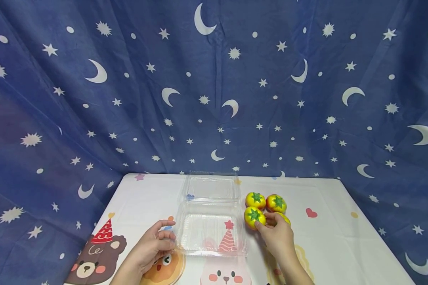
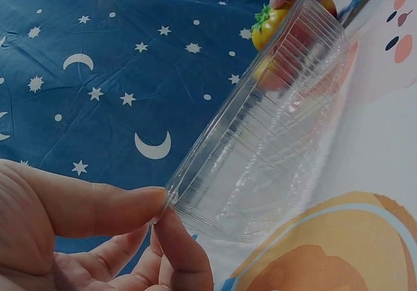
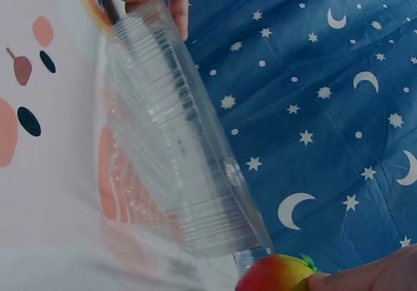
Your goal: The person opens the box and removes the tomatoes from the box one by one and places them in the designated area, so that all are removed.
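A clear plastic clamshell box (image 1: 211,252) stands with its lid (image 1: 214,187) folded back toward the curtain. At the box's left edge, my left hand (image 1: 155,245) pinches the rim between thumb and forefinger, plainest in the left wrist view. My right hand (image 1: 279,235) holds a yellow-and-red tomato-like fruit (image 1: 254,217) with a green leafy top, just beside the box's right wall. Two similar fruits, a left one (image 1: 254,200) and a right one (image 1: 275,204), sit behind it. Another fruit (image 1: 284,218) is partly hidden by my right hand.
A white tablecloth (image 1: 328,237) with cartoon prints covers the table. Behind it hangs a dark blue curtain (image 1: 285,103) with moons and stars, which meets the table's back edge and flanks both sides.
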Tool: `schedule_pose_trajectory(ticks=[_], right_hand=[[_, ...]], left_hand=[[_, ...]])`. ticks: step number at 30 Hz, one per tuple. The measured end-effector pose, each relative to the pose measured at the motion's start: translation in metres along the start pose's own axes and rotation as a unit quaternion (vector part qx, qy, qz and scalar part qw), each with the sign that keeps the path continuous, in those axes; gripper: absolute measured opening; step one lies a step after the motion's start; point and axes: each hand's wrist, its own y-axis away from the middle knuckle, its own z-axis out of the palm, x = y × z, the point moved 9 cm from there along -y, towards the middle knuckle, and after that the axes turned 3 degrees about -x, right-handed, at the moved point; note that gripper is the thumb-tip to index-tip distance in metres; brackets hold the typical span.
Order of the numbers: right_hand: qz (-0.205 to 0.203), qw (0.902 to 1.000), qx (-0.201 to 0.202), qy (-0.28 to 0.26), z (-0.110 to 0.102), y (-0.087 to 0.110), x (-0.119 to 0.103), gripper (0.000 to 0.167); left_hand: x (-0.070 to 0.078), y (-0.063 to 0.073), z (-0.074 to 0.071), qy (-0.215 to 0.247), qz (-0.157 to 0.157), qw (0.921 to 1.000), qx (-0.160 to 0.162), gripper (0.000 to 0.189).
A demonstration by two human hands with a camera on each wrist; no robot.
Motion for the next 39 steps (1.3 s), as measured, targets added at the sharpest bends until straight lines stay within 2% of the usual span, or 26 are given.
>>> schedule_pose_trajectory(ticks=[7,16,27,39], right_hand=[[-0.002,0.9998,0.011,0.016,0.002,0.0,-0.002,0.053],[-0.002,0.9999,0.009,-0.008,0.008,-0.002,0.0,0.052],[-0.033,0.9958,0.044,0.074,0.009,-0.005,-0.007,0.05],[-0.045,0.9919,0.04,0.112,0.016,-0.006,-0.009,0.047]], left_hand=[[0.0,0.0,0.0,-0.006,-0.006,1.0,0.004,0.084],[0.0,-0.001,0.0,-0.003,-0.005,1.0,0.005,0.083],[0.0,0.0,0.0,-0.003,-0.004,1.0,-0.001,0.083],[0.002,0.0,0.001,0.003,-0.003,1.0,-0.005,0.083]])
